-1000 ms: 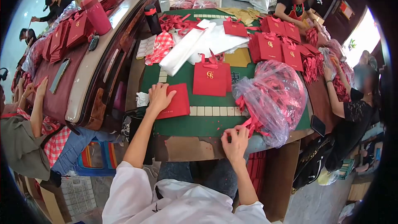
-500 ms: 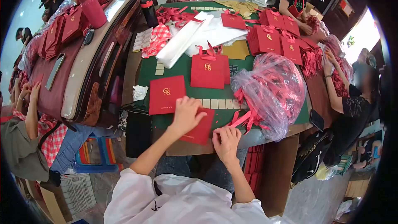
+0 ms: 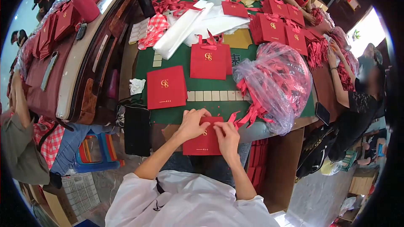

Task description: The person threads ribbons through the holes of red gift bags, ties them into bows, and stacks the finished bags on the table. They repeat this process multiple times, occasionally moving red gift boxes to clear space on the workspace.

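Observation:
A flat red paper bag (image 3: 202, 146) with gold lettering lies at the table's near edge, its lower part over the edge towards me. My left hand (image 3: 193, 124) grips its upper left, thumb across the front and fingers at the top edge. At the upper right edge, my right hand (image 3: 227, 138) pinches the same bag, partly covering it. Just beyond sits a stack of flat red bags (image 3: 166, 87). Behind them a red bag with ribbon handles (image 3: 209, 62) rests on the green tabletop (image 3: 168, 120).
To the right, a clear plastic sack (image 3: 280, 86) holds red ribbons, some spilling towards my right hand. White plastic sheets (image 3: 185, 29) lie at the back. A black pouch (image 3: 138, 132) is on the left, a phone (image 3: 322, 113) on the right. Co-workers handle ribbons and bags nearby.
My left hand has moved from beside the stack towards me, bringing a red bag to the near edge. My right hand has come onto that bag's right side. The view has shifted slightly.

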Demonstrator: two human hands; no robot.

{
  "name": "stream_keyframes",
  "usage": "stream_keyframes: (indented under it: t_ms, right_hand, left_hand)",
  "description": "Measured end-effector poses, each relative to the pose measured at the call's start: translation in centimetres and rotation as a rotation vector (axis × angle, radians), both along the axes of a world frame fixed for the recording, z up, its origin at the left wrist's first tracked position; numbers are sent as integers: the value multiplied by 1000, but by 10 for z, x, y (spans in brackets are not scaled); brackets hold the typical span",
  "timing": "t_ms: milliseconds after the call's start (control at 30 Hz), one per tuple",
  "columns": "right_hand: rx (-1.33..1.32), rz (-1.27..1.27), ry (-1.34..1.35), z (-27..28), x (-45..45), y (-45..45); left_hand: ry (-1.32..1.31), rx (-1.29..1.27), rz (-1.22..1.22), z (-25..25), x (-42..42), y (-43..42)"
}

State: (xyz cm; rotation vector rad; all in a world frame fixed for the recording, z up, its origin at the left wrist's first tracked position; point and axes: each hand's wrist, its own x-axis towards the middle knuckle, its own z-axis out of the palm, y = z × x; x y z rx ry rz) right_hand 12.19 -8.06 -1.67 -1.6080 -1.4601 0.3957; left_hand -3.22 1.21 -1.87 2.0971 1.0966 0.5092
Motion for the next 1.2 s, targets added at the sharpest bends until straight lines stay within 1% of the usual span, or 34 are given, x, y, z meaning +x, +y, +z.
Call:
stream_keyframes:
  t_ms: [67,100,233,333,400,633,700,733,800,833,900,933,1000,1033,1100,1200]
  right_hand:
    - [-143,-75,212,-2,1,4]
    - [-145,-99,294,-4,0,7]
    - [-213,-98,352,2,3,11]
    - [-214,-96,363,10,4,14]
    - [-188,-120,270,12,4,15]
    - [-285,-104,219,25,1,20]
    - [-295,-92,365,31,2,21]
    - [-298,-92,365,27,3,20]
    - [-273,-50,473,16,8,22]
    - [-275,-49,472,14,8,20]
    - [-269,-21,569,13,9,18]
    - [-270,-17,568,12,7,16]
    - [-235,-14,449,13,5,11]
    - [-235,-15,450,16,4,11]
    - [-237,-13,277,21,2,11]
    - [-240,13,211,21,0,17]
  left_hand:
    - [-14,-22,7,2,-1,0]
    - [-31,-43,16,4,0,-1]
    - [-4,-33,29,15,4,-7]
    - [-31,42,54,16,10,-14]
    - [-23,131,101,18,12,-18]
    - [-83,291,164,22,16,-30]
    - [-101,364,169,26,17,-31]
    - [-100,361,170,26,17,-31]
    - [-84,319,148,27,17,-28]
    - [-85,317,150,26,16,-27]
    - [-73,263,132,23,13,-23]
    - [-72,264,137,22,12,-22]
    - [-77,237,160,22,11,-22]
    - [-77,236,159,23,11,-22]
    - [-64,203,128,25,10,-23]
    - [-74,187,123,28,10,-21]
